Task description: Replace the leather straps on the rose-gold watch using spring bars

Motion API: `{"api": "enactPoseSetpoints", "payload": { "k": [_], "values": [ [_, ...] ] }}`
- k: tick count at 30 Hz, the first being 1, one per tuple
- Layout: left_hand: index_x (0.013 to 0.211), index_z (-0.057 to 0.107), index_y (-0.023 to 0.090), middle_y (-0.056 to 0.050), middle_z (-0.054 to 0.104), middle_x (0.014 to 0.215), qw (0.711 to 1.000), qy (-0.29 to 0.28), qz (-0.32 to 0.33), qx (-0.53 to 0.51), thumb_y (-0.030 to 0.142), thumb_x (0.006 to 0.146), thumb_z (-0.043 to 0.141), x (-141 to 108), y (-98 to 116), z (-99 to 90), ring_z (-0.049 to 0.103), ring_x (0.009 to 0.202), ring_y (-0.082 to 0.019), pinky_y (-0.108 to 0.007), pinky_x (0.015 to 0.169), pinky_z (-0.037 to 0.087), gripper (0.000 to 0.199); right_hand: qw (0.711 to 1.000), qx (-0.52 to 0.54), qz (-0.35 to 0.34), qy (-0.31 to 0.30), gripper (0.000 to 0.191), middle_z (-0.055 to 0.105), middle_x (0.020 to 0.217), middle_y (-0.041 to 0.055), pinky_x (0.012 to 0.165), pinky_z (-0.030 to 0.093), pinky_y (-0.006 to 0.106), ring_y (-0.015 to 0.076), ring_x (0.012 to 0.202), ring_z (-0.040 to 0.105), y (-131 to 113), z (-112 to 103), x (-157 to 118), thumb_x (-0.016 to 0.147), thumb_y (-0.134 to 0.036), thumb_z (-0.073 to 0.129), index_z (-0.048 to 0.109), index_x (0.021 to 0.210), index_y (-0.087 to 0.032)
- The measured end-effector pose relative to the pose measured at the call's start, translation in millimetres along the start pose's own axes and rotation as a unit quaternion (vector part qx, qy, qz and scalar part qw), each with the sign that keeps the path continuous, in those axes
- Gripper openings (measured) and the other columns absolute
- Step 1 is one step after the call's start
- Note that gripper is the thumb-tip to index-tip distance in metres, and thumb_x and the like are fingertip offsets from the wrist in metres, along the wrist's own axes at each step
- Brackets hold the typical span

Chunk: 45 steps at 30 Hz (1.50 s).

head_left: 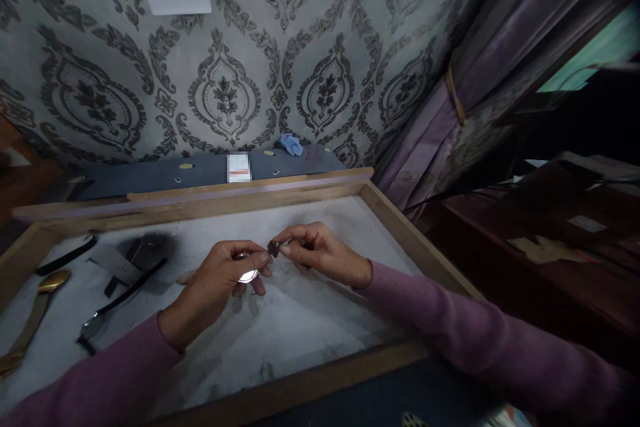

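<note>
My left hand [220, 280] is closed around a round, silver-rimmed watch [247, 269] whose face shines bright white. A small dark brown piece [273, 248] is pinched between the thumb and fingers of my right hand [320, 253]. The left fingertips meet this piece from the other side; whether it is joined to the watch I cannot tell. Left of my hands, on the white bottom of the wooden-framed tray [330, 320], lie a gold watch [37, 313] and a watch with a black strap [130, 290].
A black strap [67, 255] and a pale box-like thing [115, 263] lie in the tray's left part. Behind the frame are a small white packet [239, 168] and a crumpled blue cloth [291, 145]. A purple curtain [430, 120] hangs at the right beside dark furniture.
</note>
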<state>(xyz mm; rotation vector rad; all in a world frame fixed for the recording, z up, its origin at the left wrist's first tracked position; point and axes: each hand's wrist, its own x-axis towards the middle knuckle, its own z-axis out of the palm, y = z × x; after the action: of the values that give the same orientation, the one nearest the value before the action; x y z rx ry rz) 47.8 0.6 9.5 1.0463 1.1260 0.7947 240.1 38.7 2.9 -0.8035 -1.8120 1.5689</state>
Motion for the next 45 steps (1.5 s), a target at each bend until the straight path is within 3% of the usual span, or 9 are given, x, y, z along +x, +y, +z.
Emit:
{"api": "enactPoseSetpoints", "payload": {
  "k": [16,27,34,45],
  "values": [
    [0.071,0.061,0.013,0.000,0.062,0.066,0.999,0.021,0.005,0.026,0.036,0.071,0.068,0.7,-1.1,2.9,0.055,0.047,-0.008,-0.018,0.040,0.021,0.024,0.993,-0.101,-0.053,0.025,0.036,0.049,0.054,-0.0031,0.043,0.030,0.019,0.0058,0.045,0.037,-0.4,5.4,-4.9,0.088,-0.036,0.054,0.070,0.103,-0.007],
    [0.072,0.063,0.014,0.001,0.061,0.064,0.999,0.023,0.009,0.021,0.030,0.067,0.071,1.6,-0.2,2.9,0.055,0.045,-0.008,-0.018,0.040,0.019,0.019,0.997,-0.047,-0.051,0.025,0.035,0.049,0.053,-0.0034,0.043,0.031,0.018,0.0061,0.046,0.040,4.2,4.1,-3.9,0.087,-0.038,0.057,0.070,0.102,-0.010],
    [0.070,0.062,0.013,0.001,0.061,0.061,1.000,0.023,0.017,0.012,0.029,0.066,0.073,0.1,0.7,3.9,0.054,0.043,-0.007,-0.017,0.041,0.020,0.020,0.993,-0.090,-0.066,0.033,0.035,0.051,0.056,-0.0021,0.043,0.032,0.019,0.0064,0.047,0.040,2.4,6.3,-5.4,0.088,-0.035,0.055,0.070,0.105,-0.009],
    [0.064,0.059,0.014,0.002,0.059,0.055,0.997,0.004,0.048,0.057,0.032,0.073,0.067,2.5,0.6,0.7,0.049,0.038,-0.006,-0.018,0.040,0.022,0.021,0.994,-0.082,-0.076,0.021,0.034,0.053,0.058,-0.0020,0.044,0.033,0.019,0.0064,0.048,0.038,1.6,7.3,-7.1,0.090,-0.034,0.053,0.070,0.107,-0.011]
  ]
}}
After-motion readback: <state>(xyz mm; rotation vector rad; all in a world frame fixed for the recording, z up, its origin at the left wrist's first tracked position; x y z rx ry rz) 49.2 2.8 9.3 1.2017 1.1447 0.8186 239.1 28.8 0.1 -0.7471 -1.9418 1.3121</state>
